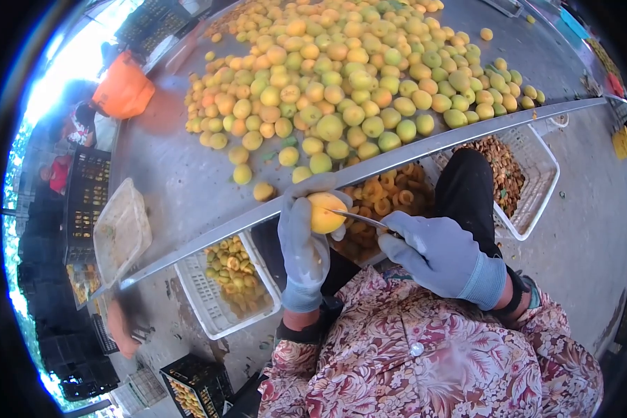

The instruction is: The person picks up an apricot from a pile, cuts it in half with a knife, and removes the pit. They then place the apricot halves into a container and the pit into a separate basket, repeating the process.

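Observation:
My left hand (303, 244), in a grey glove, grips a yellow apricot (325, 212) just below the metal table edge (188, 244). In my gloved right hand (442, 254) is a small knife (359, 219) whose blade tip touches the apricot's right side. A big heap of yellow-green apricots (341, 76) covers the grey table above. Directly under my hands a basket holds halved apricots (386, 198). My floral sleeves fill the bottom of the view.
A white crate (212, 306) with cut fruit sits lower left under the table. Another white crate (540, 184) with brown pits stands at the right. An empty pale tray (122, 230) lies on the table's left. Black crates (195, 383) stand on the floor; people sit far left.

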### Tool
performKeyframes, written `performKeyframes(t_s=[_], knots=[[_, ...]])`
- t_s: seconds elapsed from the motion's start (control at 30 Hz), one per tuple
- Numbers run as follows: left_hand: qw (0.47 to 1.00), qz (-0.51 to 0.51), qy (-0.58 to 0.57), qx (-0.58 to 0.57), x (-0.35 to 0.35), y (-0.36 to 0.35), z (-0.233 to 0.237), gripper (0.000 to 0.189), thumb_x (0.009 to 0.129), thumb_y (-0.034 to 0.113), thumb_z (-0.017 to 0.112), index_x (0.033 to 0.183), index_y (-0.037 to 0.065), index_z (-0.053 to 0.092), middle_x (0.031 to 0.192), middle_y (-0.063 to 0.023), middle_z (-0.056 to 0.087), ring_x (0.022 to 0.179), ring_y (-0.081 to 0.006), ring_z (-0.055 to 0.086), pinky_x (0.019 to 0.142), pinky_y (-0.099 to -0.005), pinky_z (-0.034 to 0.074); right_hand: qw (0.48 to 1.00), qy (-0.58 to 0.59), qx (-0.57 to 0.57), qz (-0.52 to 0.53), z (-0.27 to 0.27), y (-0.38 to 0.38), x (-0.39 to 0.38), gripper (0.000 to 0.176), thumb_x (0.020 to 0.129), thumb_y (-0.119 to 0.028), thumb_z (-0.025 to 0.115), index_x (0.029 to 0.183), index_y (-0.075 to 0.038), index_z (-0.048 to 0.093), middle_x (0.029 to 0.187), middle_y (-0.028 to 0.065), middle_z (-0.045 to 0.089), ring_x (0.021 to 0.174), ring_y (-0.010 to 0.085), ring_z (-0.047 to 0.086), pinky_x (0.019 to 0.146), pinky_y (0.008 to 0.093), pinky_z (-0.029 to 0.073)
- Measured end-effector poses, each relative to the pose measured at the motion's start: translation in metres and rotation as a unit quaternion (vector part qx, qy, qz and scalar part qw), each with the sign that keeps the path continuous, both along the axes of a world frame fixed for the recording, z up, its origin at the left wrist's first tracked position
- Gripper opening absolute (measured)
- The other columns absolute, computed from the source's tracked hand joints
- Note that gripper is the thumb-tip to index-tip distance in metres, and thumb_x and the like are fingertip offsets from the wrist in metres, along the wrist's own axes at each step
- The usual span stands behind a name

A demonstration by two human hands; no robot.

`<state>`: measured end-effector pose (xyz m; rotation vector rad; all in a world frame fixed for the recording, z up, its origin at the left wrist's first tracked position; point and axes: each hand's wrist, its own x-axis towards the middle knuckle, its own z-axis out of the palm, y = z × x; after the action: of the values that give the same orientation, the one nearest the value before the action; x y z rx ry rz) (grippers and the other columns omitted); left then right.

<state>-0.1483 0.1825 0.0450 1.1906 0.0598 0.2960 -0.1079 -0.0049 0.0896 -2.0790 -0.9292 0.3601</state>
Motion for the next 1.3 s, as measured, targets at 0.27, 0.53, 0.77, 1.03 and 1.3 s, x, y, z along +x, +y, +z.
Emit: performKeyframes(t_s=[0.27, 0.53, 0.77, 1.03, 1.3], knots=[[0.986, 0.088, 0.001, 0.143, 0.005, -0.017, -0.019, 0.045, 0.096, 0.039, 0.029, 0.109, 0.0, 0.048, 0.082, -0.0151, 0.06, 0.064, -0.0177, 0.056, 0.053, -0.0283, 0.046, 0.998, 0.054, -0.034, -0.011, -0.007, 0.012, -0.009, 0.021, 0.092, -0.025, 0.048, 0.091, -0.003, 0.046, 0.062, 0.0178, 0.053, 0.06, 0.0371, 0.056, 0.052, 0.0426, 0.041], [0.992, 0.037, 0.05, -0.108, 0.014, -0.016, -0.038, 0.039, 0.095, 0.035, 0.037, 0.118, 0.004, 0.04, 0.097, -0.0167, 0.057, 0.078, -0.0239, 0.058, 0.069, -0.0352, 0.05, 0.996, 0.05, -0.047, -0.056, -0.005, 0.015, 0.0, 0.029, 0.092, -0.029, 0.044, 0.089, -0.001, 0.047, 0.061, 0.0183, 0.057, 0.06, 0.0373, 0.058, 0.053, 0.0452, 0.044], [0.949, 0.065, -0.177, 0.253, 0.012, -0.012, -0.057, 0.066, 0.089, 0.016, 0.053, 0.142, 0.015, 0.013, 0.121, -0.0201, 0.046, 0.093, -0.0255, 0.056, 0.08, -0.0414, 0.049, 0.986, 0.151, -0.062, -0.032, 0.011, 0.019, 0.003, 0.031, 0.092, -0.03, 0.044, 0.087, 0.0, 0.048, 0.063, 0.0171, 0.057, 0.059, 0.0349, 0.058, 0.053, 0.0423, 0.046], [0.989, -0.004, -0.073, -0.129, 0.027, -0.021, -0.036, 0.047, 0.092, 0.03, 0.044, 0.129, 0.004, 0.028, 0.11, -0.0178, 0.052, 0.088, -0.0256, 0.056, 0.082, -0.04, 0.047, 0.997, 0.012, -0.056, -0.059, -0.017, 0.032, -0.001, 0.034, 0.092, -0.032, 0.042, 0.087, 0.001, 0.047, 0.06, 0.0183, 0.057, 0.057, 0.036, 0.058, 0.051, 0.0453, 0.046], [0.899, 0.09, -0.158, 0.4, 0.023, -0.003, -0.033, 0.061, 0.087, 0.01, 0.055, 0.138, 0.001, 0.021, 0.123, -0.0189, 0.049, 0.103, -0.0268, 0.053, 0.087, -0.0382, 0.045, 0.989, 0.124, -0.063, -0.058, 0.008, 0.03, 0.011, 0.033, 0.093, -0.031, 0.041, 0.09, 0.001, 0.047, 0.064, 0.0189, 0.058, 0.063, 0.0362, 0.059, 0.056, 0.0451, 0.046]])
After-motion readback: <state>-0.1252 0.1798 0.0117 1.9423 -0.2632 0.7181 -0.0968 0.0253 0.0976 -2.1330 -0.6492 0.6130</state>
